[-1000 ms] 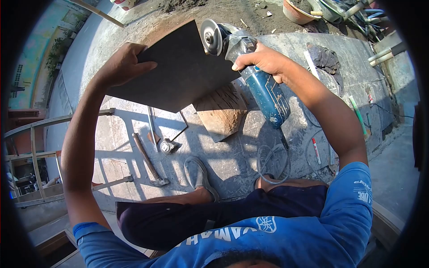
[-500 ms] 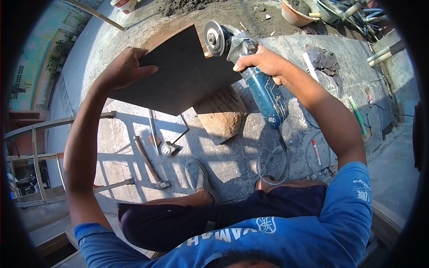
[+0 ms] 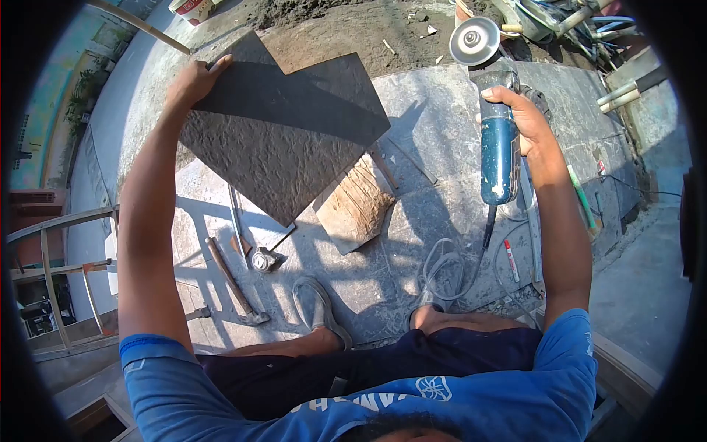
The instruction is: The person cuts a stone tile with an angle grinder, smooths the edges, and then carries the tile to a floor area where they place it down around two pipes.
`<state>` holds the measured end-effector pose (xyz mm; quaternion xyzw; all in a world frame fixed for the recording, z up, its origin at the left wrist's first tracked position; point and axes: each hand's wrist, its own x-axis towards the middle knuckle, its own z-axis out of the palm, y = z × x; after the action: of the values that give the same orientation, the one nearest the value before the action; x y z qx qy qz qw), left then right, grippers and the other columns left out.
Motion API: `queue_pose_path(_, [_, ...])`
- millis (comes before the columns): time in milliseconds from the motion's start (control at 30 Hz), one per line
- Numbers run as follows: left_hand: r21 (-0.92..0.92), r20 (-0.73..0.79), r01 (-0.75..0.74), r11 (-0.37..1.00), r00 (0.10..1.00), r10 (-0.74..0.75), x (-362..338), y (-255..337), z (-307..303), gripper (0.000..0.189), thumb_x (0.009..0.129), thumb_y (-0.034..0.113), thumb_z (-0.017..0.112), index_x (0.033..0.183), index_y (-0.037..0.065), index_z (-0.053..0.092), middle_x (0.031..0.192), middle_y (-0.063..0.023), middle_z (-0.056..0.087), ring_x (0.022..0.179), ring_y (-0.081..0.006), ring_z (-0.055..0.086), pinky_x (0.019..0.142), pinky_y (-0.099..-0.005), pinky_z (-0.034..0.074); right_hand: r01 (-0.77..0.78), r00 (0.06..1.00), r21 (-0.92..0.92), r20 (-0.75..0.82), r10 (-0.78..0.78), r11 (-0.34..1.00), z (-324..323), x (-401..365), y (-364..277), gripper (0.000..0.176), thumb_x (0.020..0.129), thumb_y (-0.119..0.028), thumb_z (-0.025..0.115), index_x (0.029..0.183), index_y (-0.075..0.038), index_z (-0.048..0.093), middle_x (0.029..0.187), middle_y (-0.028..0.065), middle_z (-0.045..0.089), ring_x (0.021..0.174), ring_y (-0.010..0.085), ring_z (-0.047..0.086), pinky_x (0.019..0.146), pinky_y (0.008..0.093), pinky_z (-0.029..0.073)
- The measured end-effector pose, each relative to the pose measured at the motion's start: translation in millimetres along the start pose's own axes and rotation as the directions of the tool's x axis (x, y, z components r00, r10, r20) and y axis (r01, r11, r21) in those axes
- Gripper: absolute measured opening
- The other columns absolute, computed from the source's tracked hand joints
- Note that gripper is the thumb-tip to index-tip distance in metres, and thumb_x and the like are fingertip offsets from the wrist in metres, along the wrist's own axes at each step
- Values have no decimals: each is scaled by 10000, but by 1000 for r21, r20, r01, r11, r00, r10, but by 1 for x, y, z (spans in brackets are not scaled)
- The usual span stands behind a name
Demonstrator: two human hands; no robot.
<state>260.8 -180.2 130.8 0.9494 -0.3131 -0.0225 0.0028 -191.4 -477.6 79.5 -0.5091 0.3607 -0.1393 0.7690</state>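
My left hand (image 3: 194,82) grips the upper left edge of a dark grey tile (image 3: 283,132), thumb on its face. The tile has a rough surface and a notch cut from its upper edge, and it is held tilted above the ground. Wrapped round the blue body of an angle grinder (image 3: 500,158) is my right hand (image 3: 520,114); the grinder's round disc (image 3: 473,41) points away from me, apart from the tile. Under the tile's lower right side stands a scored wooden block (image 3: 357,206), partly hidden.
A hammer (image 3: 234,283) and a tape measure (image 3: 264,259) lie on the paving at left. The grinder's cable (image 3: 445,272) loops near my right foot, beside a red marker (image 3: 511,259). A metal frame (image 3: 66,228) stands far left; a white bucket (image 3: 193,10) is at the back.
The grinder has moved right, away from the tile, and turned more upright. My left hand has turned the tile, so its textured face and notch now show.
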Motion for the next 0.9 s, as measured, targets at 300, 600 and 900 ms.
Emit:
queue_pose_path(300, [-374, 289, 432, 821, 895, -339, -52, -137, 143, 818, 855, 713, 529, 966, -79, 701, 917, -198, 697, 917, -285, 668, 836, -389, 485, -168, 982, 75, -69, 173, 983, -40, -5, 37, 407, 850, -440, 675, 867, -40, 603, 703, 104, 633, 553, 194, 617, 512, 311, 538])
queue_pose_path(600, [-476, 566, 716, 511, 694, -445, -124, -171, 245, 887, 841, 742, 518, 1056, -106, 662, 1057, -221, 661, 980, -293, 648, 859, -398, 492, -297, 955, 271, 104, 279, 916, -39, 25, 72, 870, 812, -853, 317, 935, -31, 576, 679, 77, 584, 589, 192, 600, 519, 290, 521])
queue_pose_path(900, [-495, 598, 740, 455, 670, -440, -142, -176, 277, 916, 834, 750, 520, 1085, -123, 642, 1082, -227, 651, 1000, -313, 631, 878, -409, 481, -194, 968, 308, 215, 130, 932, -83, 68, 136, 731, 886, -679, 494, 1165, -5, 539, 834, 95, 617, 682, 221, 621, 558, 308, 553])
